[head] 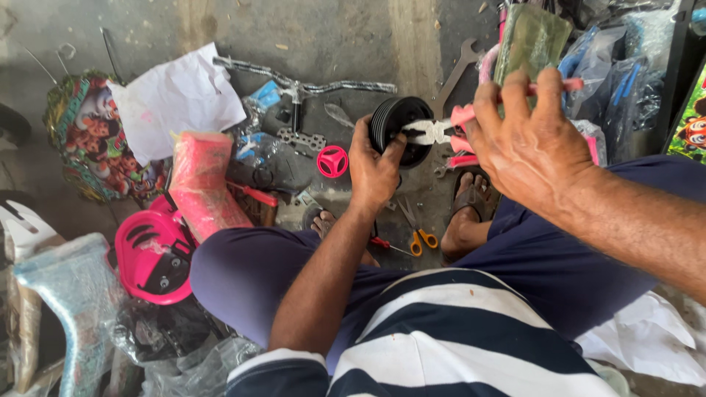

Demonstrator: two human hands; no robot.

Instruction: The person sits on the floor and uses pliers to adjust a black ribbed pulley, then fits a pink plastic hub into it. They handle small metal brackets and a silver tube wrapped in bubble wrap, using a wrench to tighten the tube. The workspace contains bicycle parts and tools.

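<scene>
Wheel, small, black, ribbed, in left hand, pliers against it.

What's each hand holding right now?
Left hand: closed on the small black wheel.
Right hand: closed on the pink-handled pliers.

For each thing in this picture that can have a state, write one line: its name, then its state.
left hand: closed round the black wheel
black wheel: held up, pliers' nose against its hub
right hand: gripping the pink-handled pliers
pink-handled pliers: held level, handles squeezed
orange-handled scissors: lying on the floor, blades parted
wrench: lying on the floor
white paper: crumpled
pink seat: lying tipped
</scene>
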